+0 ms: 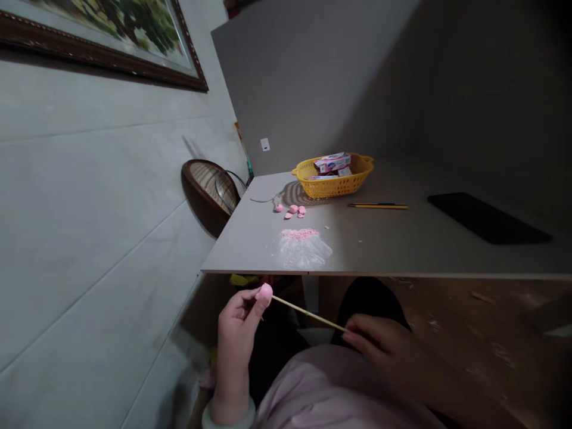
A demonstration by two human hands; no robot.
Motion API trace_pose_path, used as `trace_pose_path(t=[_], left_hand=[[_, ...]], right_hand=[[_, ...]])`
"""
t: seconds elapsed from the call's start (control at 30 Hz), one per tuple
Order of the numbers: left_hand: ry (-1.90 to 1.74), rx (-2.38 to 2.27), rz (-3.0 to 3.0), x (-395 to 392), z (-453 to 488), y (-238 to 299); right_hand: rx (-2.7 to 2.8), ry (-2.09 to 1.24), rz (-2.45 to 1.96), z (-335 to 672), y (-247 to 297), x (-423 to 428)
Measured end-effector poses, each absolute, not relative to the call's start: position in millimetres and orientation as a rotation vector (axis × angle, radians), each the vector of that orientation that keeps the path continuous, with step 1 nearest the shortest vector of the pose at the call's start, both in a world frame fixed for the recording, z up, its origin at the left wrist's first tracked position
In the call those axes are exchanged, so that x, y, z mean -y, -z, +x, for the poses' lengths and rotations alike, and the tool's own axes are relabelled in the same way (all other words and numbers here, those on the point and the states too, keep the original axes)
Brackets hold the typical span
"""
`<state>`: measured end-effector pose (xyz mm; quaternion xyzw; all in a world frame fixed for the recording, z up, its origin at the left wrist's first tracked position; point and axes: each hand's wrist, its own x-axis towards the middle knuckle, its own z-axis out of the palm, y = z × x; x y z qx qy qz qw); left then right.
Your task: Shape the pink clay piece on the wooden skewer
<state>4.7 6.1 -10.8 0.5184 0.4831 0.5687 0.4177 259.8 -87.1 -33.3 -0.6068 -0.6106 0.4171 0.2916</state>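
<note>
Your left hand [236, 333] is closed, pinching the pink clay lump [264, 292] on the tip of the thin wooden stick [308, 313], and your right hand [379, 351] grips its far end, both just short of the tabletop [393, 250]; pinch evenly and keep the stick steady

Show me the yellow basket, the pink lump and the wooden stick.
Yellow basket [333, 189], head view, front wall.
Pink lump [265, 292], head view, middle of the lump.
Wooden stick [308, 313], head view, middle of the exposed shaft.

Pale pink top [322, 396], with a white band [227, 415] at the left wrist [230, 396], maybe a cuff.
</note>
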Motion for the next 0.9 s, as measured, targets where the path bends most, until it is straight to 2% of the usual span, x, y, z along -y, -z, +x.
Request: trace_pose_path(t=[0.1,0.17,0.6,0.77,0.9], left_hand=[[-1.475,-1.163,1.255,-6.5,1.6,15.2],[-1.485,-1.111,1.25,-4.7,0.0,15.0],[-1.515,-0.872,1.396,19.7,4.0,-13.2],[-1.601,-0.777,1.669,21.3,1.0,-8.0],[-1.611,-0.762,1.828,19.6,-3.6,-7.7]], right_hand=[[1.873,-0.484,-1.702,258.8,28.8,101.1],[1.919,-0.325,-1.675,259.9,32.0,106.3],[1.744,-0.247,-1.539,262.5,42.9,119.5],[1.783,-0.092,-1.431,267.9,45.7,116.9],[1.771,-0.15,-1.403,262.4,44.8,115.2]])
